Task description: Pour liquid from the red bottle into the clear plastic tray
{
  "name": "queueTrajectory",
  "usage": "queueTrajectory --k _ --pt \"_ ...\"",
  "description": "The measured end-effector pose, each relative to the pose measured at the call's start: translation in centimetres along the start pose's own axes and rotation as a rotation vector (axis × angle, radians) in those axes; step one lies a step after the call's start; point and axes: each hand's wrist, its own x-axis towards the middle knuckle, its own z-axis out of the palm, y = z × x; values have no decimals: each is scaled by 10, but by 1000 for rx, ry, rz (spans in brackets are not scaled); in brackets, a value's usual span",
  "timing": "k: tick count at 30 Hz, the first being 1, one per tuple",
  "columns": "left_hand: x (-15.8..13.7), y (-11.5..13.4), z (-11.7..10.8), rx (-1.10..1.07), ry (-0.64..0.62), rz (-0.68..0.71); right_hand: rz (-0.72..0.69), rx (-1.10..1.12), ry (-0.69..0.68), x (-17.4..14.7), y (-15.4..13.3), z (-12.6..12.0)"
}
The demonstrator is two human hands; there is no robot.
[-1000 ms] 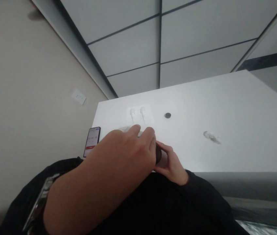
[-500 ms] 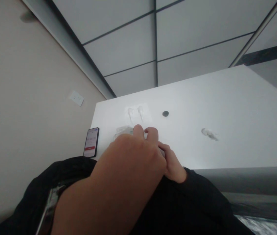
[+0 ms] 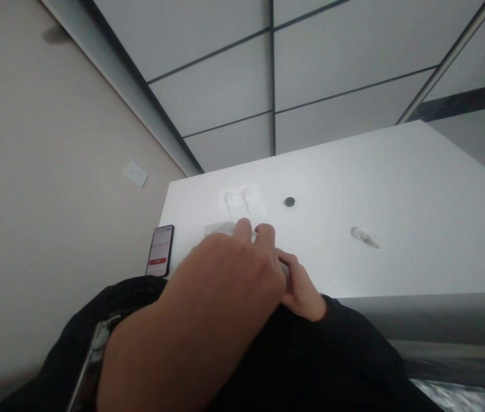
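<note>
My left hand (image 3: 234, 274) reaches across the front of the white table, its back to me and its fingers curled closed. Beyond it, my right hand (image 3: 305, 289) is also closed, its fingers meeting the left hand. Between the two, a small greyish edge shows; the rest is covered by my left hand, so its kind cannot be told. Just past my left knuckles lies a clear crumpled plastic wrapping (image 3: 220, 228), partly hidden. Farther back, two small white stemmed pieces, shaped like earbuds (image 3: 246, 197), rest on a pale sheet.
A phone (image 3: 159, 250) with a lit screen lies at the table's left edge. A dark round disc (image 3: 289, 202) and a crumpled clear plastic scrap (image 3: 365, 237) lie on the white table (image 3: 418, 200). A wall with a socket (image 3: 135, 173) bounds the left.
My left hand has shifted very slightly left, and the view has tilted a little. Both hands stay together, and the things on the table keep their places.
</note>
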Motion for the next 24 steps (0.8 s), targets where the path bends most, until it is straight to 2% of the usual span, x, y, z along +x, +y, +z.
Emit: queueTrajectory --k 3,9,14,19,24 --pt "-7 -11 7 -1 34 9 -69 6 2 2 -2 -1" --pt "-33 -30 43 -155 271 6 -164 -11 19 0 2 0" --pt "-47 -37 75 -337 380 -106 -177 -79 6 -3 7 0" --pt "-65 -37 110 -693 623 -228 -196 -77 17 -5 12 2" --pt "-76 -12 165 -1221 900 -397 -180 -67 33 -8 17 3"
